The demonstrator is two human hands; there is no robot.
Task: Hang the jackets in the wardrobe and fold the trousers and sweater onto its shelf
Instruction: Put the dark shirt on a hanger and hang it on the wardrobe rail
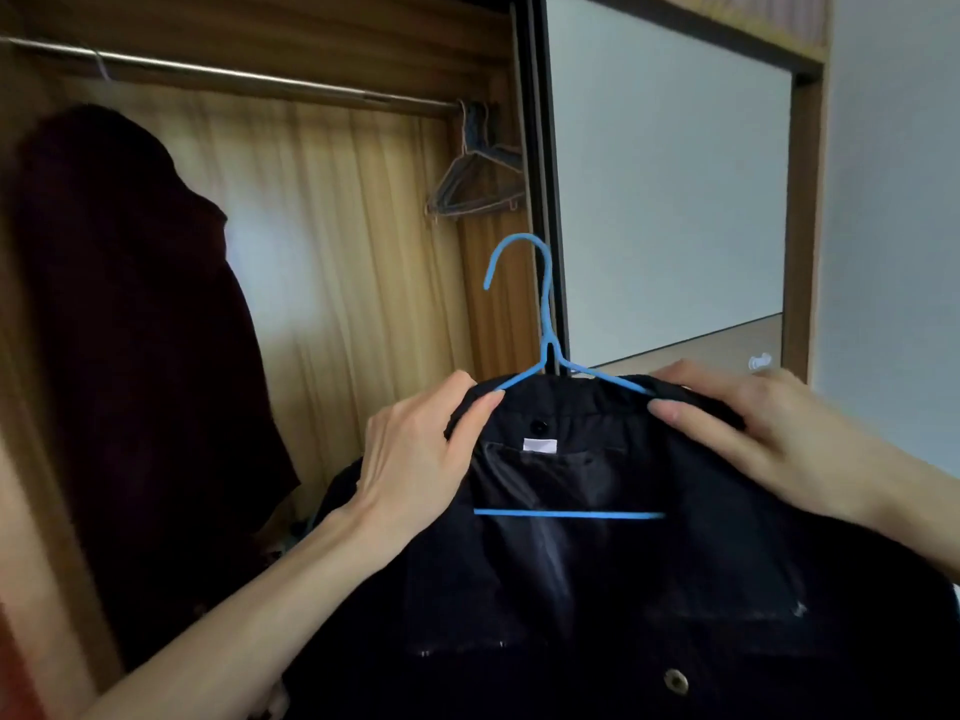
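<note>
Both hands are holding a black jacket (pixel 597 589) up in front of the open wardrobe (pixel 322 210). Left hand (pixel 415 449) is gripping the jacket's left shoulder, fingers curled over the collar edge, thumb on the front of the cloth. Right hand (pixel 753 428) is gripping the right shoulder the same way — fingers wrapping over the top. Between the two grips a blue hanger (pixel 550 356) is sitting inside the jacket: hook sticking up above the collar, bottom bar showing across the open lining just below the hands. White label (pixel 540 445) sitting between the grips, just under the collar. Jacket is hanging down from the hands, not on the rail (pixel 234 77) yet — rail is well above and left of the left grip. Dark red garment (pixel 130 330) is hanging on that rail, left of the left hand. Bunch of empty hangers (pixel 478 184) is hanging at the rail's right end, above the blue hook.
</note>
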